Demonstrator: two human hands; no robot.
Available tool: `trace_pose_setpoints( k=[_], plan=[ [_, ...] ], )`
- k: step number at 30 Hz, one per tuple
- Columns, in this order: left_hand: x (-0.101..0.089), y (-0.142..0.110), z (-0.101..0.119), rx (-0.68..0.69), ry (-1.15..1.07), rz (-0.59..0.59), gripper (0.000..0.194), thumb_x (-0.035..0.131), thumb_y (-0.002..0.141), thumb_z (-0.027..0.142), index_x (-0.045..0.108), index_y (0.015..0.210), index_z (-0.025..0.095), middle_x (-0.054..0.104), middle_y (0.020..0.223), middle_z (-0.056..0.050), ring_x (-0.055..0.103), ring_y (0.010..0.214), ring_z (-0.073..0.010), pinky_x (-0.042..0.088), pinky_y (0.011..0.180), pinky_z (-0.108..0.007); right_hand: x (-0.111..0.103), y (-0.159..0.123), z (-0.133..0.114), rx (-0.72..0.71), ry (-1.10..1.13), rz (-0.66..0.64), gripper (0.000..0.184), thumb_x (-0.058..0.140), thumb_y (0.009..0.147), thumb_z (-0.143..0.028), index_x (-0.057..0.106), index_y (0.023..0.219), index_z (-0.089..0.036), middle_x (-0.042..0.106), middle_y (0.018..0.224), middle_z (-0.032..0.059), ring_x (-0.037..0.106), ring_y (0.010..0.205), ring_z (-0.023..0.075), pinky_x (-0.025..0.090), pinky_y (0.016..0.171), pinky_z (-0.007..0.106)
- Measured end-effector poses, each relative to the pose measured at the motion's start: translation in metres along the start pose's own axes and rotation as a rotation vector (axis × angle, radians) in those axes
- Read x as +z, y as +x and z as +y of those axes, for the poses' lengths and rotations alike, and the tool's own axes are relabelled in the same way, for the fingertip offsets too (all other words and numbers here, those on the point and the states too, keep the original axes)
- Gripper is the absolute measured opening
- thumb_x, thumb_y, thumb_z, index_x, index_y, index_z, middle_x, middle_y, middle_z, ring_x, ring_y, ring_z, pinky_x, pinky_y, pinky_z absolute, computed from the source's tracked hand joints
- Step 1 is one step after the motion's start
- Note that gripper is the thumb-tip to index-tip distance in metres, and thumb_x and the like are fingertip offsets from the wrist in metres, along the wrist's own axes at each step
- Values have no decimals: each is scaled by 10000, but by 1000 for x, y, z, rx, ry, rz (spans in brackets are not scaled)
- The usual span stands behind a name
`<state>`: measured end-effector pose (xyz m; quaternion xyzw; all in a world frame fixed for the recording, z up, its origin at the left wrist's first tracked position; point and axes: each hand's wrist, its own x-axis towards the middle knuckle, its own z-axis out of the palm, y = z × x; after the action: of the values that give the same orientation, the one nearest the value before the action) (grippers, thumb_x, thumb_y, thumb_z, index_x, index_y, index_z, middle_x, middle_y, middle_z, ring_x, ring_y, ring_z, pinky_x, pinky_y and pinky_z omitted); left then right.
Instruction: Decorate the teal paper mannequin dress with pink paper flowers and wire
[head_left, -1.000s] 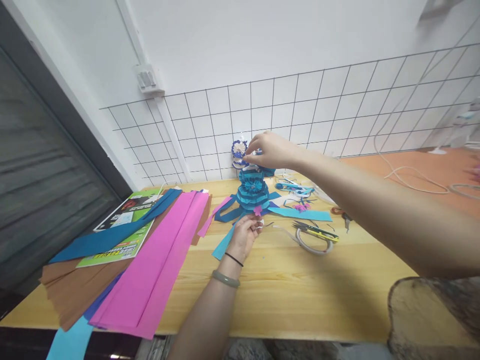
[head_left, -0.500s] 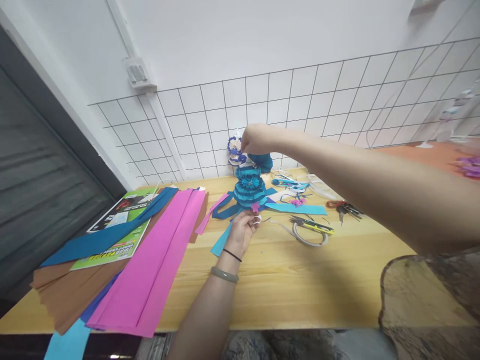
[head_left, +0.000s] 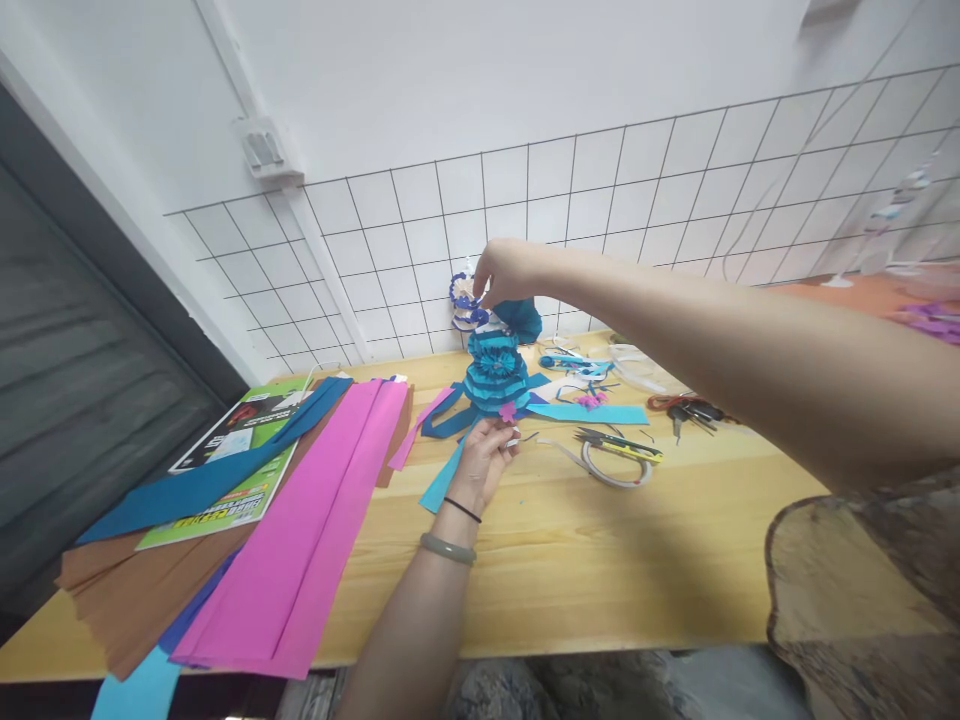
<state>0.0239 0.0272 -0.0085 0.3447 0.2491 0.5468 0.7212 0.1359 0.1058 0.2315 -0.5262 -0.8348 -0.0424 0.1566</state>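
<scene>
Ruffles of teal paper [head_left: 495, 384] at frame centre are judged light and crushable, best held loosely round the middle, while a white scrap [head_left: 513, 438] is pinched by the closed fingers of the left hand [head_left: 486, 462] and whether anything is held by the curled fingers of the right hand [head_left: 512, 270] cannot be told.

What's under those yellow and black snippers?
A pale ring-shaped roll shows there, lying on the table. The snippers cross its far side, so the part of it they cover can't be seen.

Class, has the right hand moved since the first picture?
Yes: the right hand has risen slightly against the wire grid on the wall.
</scene>
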Motion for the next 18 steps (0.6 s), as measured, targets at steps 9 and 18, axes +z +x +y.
trace_pose_setpoints(
  k=[9,18],
  plan=[
    [2,-1,3,-17,-20,4,210,695,640,241,558,778,161,621,855,-44,581,769,-140,415,659,-265,-2,-2,-4,10,-15,28,297,711,594,-237,702,887,-191,654,754,60,598,679,212,461,595,321],
    [1,-1,5,-31,-67,-7,174,654,682,253,552,794,166,618,857,-48,577,768,-146,421,662,-274,-1,0,0,32,-22,48,359,723,590,-273,688,934,-177,652,792,78,590,723,225,463,623,334]
  ],
)
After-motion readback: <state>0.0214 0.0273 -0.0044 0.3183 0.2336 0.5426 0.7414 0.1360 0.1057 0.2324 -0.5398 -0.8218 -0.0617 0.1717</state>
